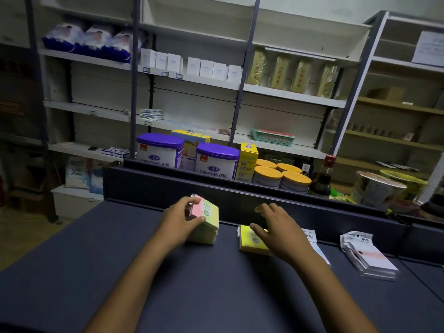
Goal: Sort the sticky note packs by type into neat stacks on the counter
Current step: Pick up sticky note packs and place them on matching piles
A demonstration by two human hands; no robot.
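1. Three groups of packs sit along the back of the desk (216,284): a tall pastel stack (208,224) on the left, a flat yellow pack (251,240) in the middle, and a slumped pile of clear-wrapped white packs (370,257) well apart on the right.
2. The left hand (182,217) grips the pastel stack, thumb on the near face and fingers curled over the top far edge; the top pack, pink and green, looks tilted rather than lying flat.
3. The right hand (278,227) hovers over the yellow pack with fingers spread and relaxed, holding nothing; whether the fingertips touch the pack cannot be told.
4. The step in hand appears to be squaring the pastel stack. It goes best if the left hand lowers the tilted pack until it lies flat, then presses the sides so the edges line up.
5. A tall stack of slippery wrapped packs is likely to shear, so the grip should ease off slowly, and the right hand could steady the other side.
6. The yellow pack seems a different type and should keep its own spot just beside, not touching the pastel stack.
7. White paper (317,246) shows from under the right wrist; what it is cannot be made out.
8. The white pile leans and likely needs straightening later.
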